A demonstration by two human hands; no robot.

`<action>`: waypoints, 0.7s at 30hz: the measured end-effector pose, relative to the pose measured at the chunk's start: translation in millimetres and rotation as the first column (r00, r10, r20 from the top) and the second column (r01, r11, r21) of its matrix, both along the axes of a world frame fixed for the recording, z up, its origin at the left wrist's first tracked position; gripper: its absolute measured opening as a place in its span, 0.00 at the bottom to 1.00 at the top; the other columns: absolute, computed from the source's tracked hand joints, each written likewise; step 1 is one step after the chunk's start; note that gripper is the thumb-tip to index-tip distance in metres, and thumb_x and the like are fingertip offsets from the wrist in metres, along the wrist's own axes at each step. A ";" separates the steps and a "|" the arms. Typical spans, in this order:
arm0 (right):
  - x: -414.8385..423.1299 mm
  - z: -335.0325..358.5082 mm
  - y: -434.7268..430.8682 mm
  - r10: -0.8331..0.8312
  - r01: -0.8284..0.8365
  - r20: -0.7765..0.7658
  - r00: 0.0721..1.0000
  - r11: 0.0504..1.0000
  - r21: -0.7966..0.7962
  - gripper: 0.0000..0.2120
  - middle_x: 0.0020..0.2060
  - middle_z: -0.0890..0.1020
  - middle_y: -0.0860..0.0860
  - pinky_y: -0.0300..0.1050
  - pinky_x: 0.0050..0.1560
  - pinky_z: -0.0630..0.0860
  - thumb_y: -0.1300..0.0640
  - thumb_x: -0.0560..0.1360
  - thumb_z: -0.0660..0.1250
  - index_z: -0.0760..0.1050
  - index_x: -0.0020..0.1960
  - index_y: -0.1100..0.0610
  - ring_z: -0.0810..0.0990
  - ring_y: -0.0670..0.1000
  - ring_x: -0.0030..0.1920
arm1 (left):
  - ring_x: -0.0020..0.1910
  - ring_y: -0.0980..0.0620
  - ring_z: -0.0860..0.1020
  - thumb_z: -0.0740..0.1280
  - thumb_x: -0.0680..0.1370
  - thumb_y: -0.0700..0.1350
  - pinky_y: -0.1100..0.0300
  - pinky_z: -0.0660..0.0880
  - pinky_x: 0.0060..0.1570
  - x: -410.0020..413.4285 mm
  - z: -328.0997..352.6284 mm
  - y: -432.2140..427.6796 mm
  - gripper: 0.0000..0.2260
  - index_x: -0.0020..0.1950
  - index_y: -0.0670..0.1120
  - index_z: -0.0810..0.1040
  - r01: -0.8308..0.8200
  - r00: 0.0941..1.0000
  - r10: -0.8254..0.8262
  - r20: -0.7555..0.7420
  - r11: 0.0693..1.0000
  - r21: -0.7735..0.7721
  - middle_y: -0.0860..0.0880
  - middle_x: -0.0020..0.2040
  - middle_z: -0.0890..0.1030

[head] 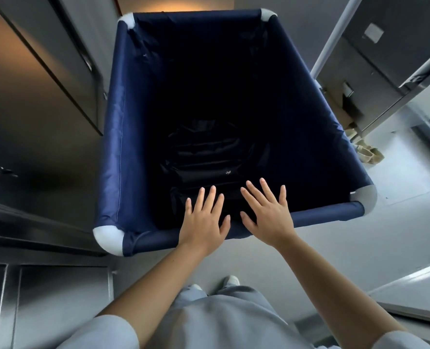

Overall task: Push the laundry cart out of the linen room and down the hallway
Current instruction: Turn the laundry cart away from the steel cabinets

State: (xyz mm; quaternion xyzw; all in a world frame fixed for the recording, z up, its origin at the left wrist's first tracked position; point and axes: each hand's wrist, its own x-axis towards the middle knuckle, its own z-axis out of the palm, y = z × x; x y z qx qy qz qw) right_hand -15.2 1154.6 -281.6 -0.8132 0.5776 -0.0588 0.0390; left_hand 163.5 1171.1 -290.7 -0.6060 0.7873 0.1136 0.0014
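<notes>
We look straight down into the cart (113, 147), a deep navy cloth bin on a tube frame with white corners (108, 239). It stands on the grey floor (360, 235) right in front of us, with its near rail (156, 241) just ahead of our shoes (230, 280). At the bottom of the bin lies a crumpled dark cloth (204, 157). It is too dim down there to tell what it is.

Both of our hands are at the middle of the near rail, side by side and close together but not touching. The left hand (204, 220) is flat and wide, palm down, fingers straight and a little spread. Its heel sits over the rail and the fingers reach in over the bin. The right hand (269, 215) is the same: wide, fingers fanned, holding nothing, with its heel over the rail. We cannot tell whether the palms press on the rail or only hover above it.

Steel cabinets (45, 84) stand just beside the cart's left wall. On the right a white pole (334, 39) slants past the far corner, with a steel unit (375, 79) behind it. A beige object (370, 152) lies on the floor near the right wall, and we cannot make out what it is. Warm light (183, 5) glows beyond the far rail.
</notes>
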 end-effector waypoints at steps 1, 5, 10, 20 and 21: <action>0.7 -0.2 -4.5 -0.001 0.001 0.002 1.000 1.000 -0.003 0.26 0.68 0.72 0.54 0.71 0.65 0.56 0.47 0.73 0.66 0.69 0.68 0.56 0.64 0.61 0.70 | 0.74 0.43 0.53 0.46 0.78 0.56 0.41 0.55 0.68 0.8 -0.2 -4.8 0.26 0.74 0.46 0.57 0.003 1.000 -0.003 0.000 1.000 -0.004 0.44 0.76 0.56; 3.2 -0.6 -23.9 0.000 0.000 0.002 1.000 1.000 -0.015 0.26 0.68 0.72 0.53 0.71 0.65 0.55 0.47 0.73 0.65 0.69 0.68 0.56 0.64 0.61 0.71 | 0.74 0.43 0.52 0.47 0.79 0.56 0.41 0.54 0.69 3.6 -1.3 -24.4 0.26 0.74 0.46 0.57 -0.001 1.000 0.001 0.001 1.000 -0.016 0.44 0.76 0.55; 3.0 -2.7 -51.8 -0.003 0.003 -0.001 1.000 1.000 -0.011 0.26 0.69 0.71 0.52 0.71 0.67 0.51 0.47 0.74 0.64 0.67 0.69 0.55 0.61 0.60 0.72 | 0.74 0.42 0.53 0.48 0.79 0.55 0.41 0.55 0.68 3.3 -1.8 -50.4 0.25 0.74 0.46 0.58 -0.009 1.000 0.009 -0.001 0.999 -0.044 0.44 0.76 0.57; -6.3 -5.2 -135.5 0.039 -0.039 -0.009 0.999 0.999 0.001 0.25 0.70 0.69 0.52 0.70 0.68 0.48 0.46 0.75 0.62 0.67 0.70 0.54 0.58 0.59 0.73 | 0.74 0.42 0.53 0.48 0.78 0.55 0.41 0.55 0.68 -5.9 -1.9 -127.5 0.26 0.74 0.46 0.58 -0.020 1.000 0.020 -0.003 0.998 -0.065 0.44 0.76 0.56; -7.8 -5.3 -146.5 0.046 -0.046 -0.012 0.999 0.999 0.016 0.25 0.71 0.68 0.51 0.69 0.69 0.46 0.46 0.76 0.61 0.66 0.70 0.54 0.57 0.58 0.74 | 0.74 0.43 0.52 0.47 0.78 0.55 0.41 0.55 0.68 -6.7 -1.8 -137.1 0.26 0.74 0.46 0.57 -0.022 1.000 0.022 -0.003 0.998 -0.063 0.45 0.76 0.56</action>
